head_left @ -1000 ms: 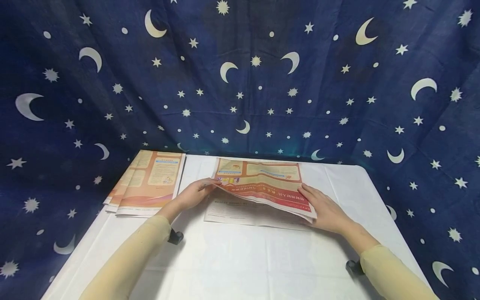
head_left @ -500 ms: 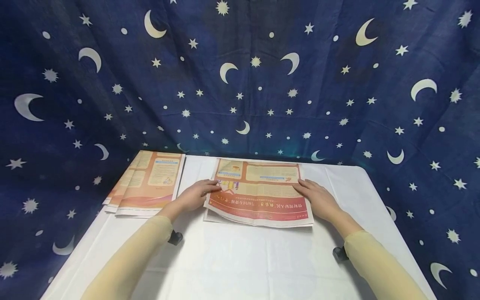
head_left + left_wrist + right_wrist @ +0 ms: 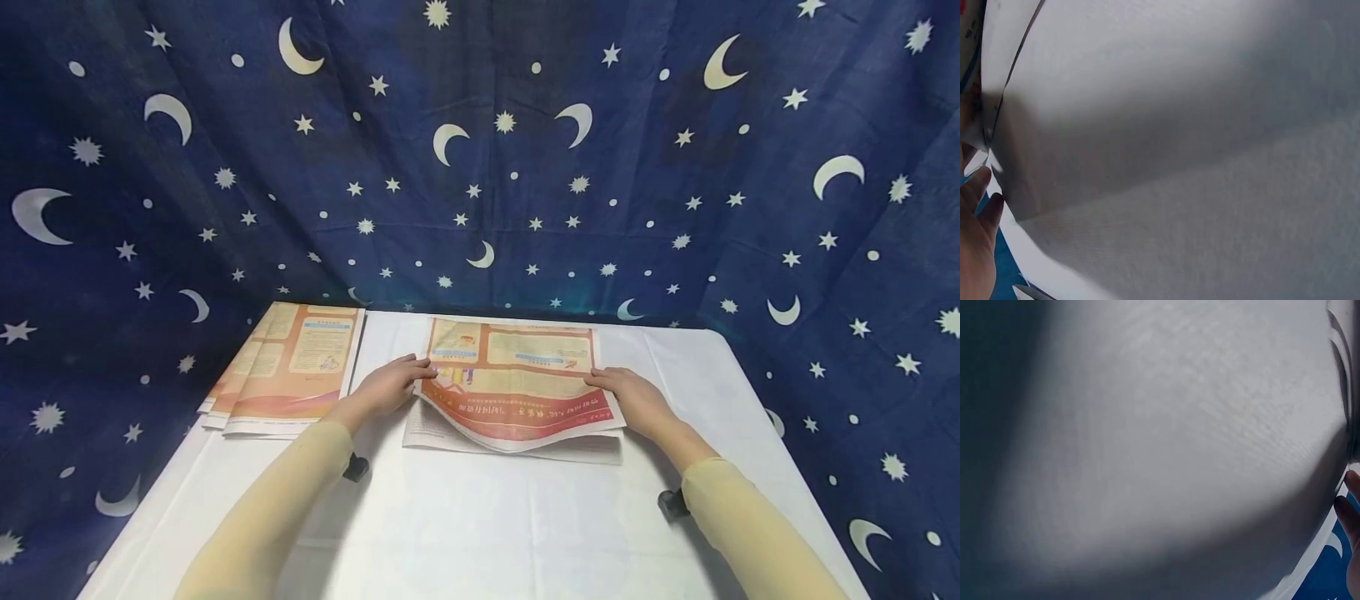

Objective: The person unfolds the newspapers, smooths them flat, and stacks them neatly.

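A folded newspaper (image 3: 517, 383) with an orange and red printed page lies near the back of the table, in the middle of the head view. Its red front edge bows and stands off the pale sheet (image 3: 525, 447) below. My left hand (image 3: 384, 388) pinches the left edge of the newspaper, and my right hand (image 3: 636, 403) pinches the right edge. At the left margin of the left wrist view, fingertips (image 3: 994, 203) meet the paper's edge. Only fingertips (image 3: 1342, 506) of the right hand show at the right margin of its wrist view.
Several overlapping folded newspapers (image 3: 292, 375) lie at the table's back left. The white cloth-covered table (image 3: 480, 533) reaches back to a dark blue curtain (image 3: 480, 167) printed with moons and stars. Dark wrist devices (image 3: 672, 504) sit under the sleeves.
The newspaper's front edge came down onto the lower sheet, then rose again and now bows. The right hand shifted slightly left. The head view turned a little.
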`<state>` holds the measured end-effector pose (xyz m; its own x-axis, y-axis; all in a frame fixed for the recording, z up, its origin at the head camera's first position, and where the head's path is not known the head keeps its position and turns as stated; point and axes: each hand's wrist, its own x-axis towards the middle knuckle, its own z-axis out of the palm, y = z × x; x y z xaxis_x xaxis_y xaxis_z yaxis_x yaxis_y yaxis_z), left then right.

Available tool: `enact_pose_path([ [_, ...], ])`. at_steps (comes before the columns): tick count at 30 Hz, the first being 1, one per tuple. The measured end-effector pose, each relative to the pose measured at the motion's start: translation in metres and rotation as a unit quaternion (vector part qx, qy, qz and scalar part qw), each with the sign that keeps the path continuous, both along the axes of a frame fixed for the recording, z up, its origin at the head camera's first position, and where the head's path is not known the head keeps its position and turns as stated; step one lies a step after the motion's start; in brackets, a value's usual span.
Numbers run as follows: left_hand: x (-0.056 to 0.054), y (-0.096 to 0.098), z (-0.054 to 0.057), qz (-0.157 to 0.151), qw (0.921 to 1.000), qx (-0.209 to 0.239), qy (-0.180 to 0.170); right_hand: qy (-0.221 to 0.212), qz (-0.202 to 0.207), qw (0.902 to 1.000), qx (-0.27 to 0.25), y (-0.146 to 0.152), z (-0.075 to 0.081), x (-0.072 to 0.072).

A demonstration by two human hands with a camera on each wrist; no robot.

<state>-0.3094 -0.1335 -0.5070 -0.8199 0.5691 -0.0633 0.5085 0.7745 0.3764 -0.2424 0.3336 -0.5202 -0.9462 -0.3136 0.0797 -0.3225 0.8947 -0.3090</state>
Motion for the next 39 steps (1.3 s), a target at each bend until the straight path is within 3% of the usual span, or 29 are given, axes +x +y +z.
enact_pose_path([
  [4,0.002,-0.003,0.0,0.012,0.9987,0.049,0.002,0.018,-0.022,0.9988,-0.04,0.001,0.002,0.001],
  [8,0.006,-0.006,0.004,0.039,0.9951,0.09,-0.013,0.009,-0.051,0.9954,-0.081,0.002,0.006,0.004],
  [13,0.011,-0.01,0.012,0.08,0.9839,0.152,-0.048,-0.018,-0.094,0.982,-0.163,0.002,0.022,0.012],
  [17,0.011,-0.01,0.021,0.093,0.9698,0.219,-0.056,-0.023,-0.124,0.9682,-0.216,0.001,0.036,0.012],
  [24,0.008,-0.003,0.041,0.112,0.9321,0.332,-0.093,0.02,-0.158,0.937,-0.311,-0.004,0.055,0.003],
  [30,0.002,0.005,0.053,0.136,0.9068,0.382,-0.115,0.05,-0.174,0.9284,-0.324,-0.01,0.068,-0.001],
  [36,-0.005,0.011,0.06,0.153,0.8962,0.397,-0.124,0.055,-0.189,0.9225,-0.332,-0.012,0.074,-0.007],
  [39,-0.008,0.014,0.06,0.163,0.8929,0.399,-0.131,0.036,-0.19,0.92,-0.341,-0.011,0.072,-0.009],
])
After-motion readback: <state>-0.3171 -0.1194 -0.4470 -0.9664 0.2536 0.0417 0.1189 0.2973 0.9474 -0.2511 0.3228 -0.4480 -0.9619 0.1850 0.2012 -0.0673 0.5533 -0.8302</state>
